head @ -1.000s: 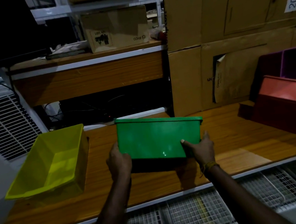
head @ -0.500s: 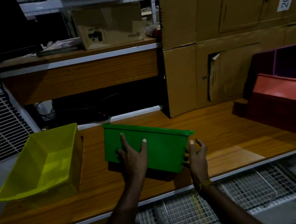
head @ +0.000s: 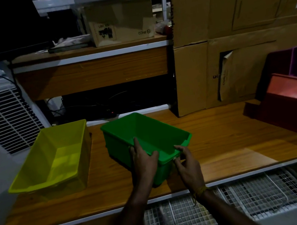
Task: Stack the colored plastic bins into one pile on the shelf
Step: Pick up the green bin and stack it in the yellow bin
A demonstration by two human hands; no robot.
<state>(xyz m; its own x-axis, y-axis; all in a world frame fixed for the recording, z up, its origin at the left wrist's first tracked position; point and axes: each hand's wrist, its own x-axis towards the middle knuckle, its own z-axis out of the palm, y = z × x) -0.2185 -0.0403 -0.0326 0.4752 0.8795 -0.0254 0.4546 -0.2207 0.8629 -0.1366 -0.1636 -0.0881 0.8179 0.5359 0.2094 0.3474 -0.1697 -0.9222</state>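
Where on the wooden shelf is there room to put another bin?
Bare wood lies between the green bin and the red bin. Only a narrow gap separates the yellow bin from green.

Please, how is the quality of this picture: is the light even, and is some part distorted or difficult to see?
Head view: dim, uneven light; the yellow plastic bin and green plastic bin show clearly, while the red bin lies in shadow and the upper left is black. Wide-angle bending curves the wooden shelf edge. Both hands, left hand and right hand, look dark, without detail.
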